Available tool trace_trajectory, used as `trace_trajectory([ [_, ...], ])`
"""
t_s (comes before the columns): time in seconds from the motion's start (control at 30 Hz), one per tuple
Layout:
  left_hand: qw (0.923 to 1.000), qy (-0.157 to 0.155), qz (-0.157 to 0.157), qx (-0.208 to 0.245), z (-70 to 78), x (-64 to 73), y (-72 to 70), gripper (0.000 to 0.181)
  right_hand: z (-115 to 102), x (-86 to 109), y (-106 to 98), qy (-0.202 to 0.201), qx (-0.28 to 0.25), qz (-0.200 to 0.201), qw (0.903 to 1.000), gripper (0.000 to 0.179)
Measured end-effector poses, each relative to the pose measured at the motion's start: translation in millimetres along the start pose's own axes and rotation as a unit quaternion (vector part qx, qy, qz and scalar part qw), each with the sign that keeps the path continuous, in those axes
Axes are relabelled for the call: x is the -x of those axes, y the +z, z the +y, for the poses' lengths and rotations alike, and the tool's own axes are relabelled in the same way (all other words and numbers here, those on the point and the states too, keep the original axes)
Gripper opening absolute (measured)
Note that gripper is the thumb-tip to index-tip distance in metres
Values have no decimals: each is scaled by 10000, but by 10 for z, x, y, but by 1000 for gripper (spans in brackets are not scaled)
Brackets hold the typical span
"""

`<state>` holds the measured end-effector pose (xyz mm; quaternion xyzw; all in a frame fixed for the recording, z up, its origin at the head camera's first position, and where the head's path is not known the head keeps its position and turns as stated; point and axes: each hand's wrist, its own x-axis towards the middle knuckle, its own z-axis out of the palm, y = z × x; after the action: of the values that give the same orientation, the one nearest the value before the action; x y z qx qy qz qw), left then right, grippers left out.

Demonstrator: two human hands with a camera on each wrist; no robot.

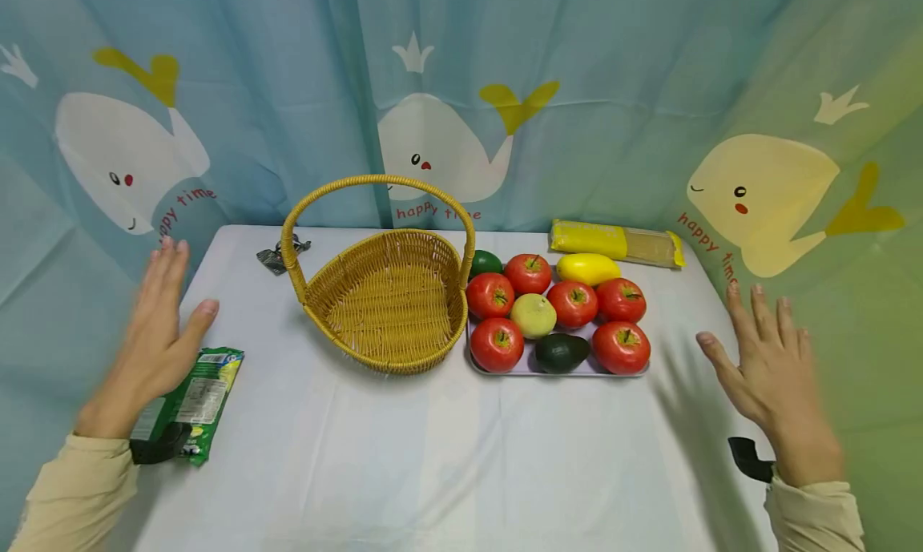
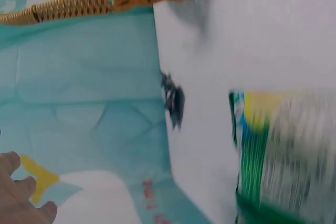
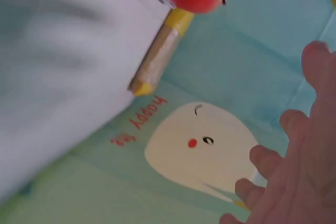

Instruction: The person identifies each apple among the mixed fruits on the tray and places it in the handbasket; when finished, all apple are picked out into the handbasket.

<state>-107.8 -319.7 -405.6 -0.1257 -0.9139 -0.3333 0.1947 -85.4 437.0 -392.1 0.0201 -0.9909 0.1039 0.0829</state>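
My left hand [image 1: 155, 336] is raised at the table's left side with straight fingers and holds nothing. Below it lies a green snack bag [image 1: 205, 400], partly covered by the hand and wrist; the left wrist view shows the bag [image 2: 294, 156] blurred. On the right, my right hand [image 1: 771, 364] hovers with fingers spread, touching nothing. Between the hands stands a woven basket [image 1: 389, 304] with a tall arched handle. To its right a tray [image 1: 562, 375] carries several red apples [image 1: 497, 345], a dark avocado [image 1: 561, 352], a pale green round fruit [image 1: 534, 316] and a yellow mango [image 1: 587, 268].
Behind the tray lies a yellow package [image 1: 616, 243] with a clear section. A small dark crumpled item [image 1: 281, 255] sits left of the basket's handle. Whale-printed curtains [image 1: 288, 95] hang around the white table [image 1: 404, 464].
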Motion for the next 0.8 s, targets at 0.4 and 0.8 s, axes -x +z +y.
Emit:
trace_trajectory([
  [0.4,9698,-526,-279,2367,186,-215,520,67,-65,-143,447,-742,-1488,-23,9861,89],
  [0.8,8868,-781,113,4553,225,-420,822,51,-216,-107,720,-235,-2523,-222,9671,116],
])
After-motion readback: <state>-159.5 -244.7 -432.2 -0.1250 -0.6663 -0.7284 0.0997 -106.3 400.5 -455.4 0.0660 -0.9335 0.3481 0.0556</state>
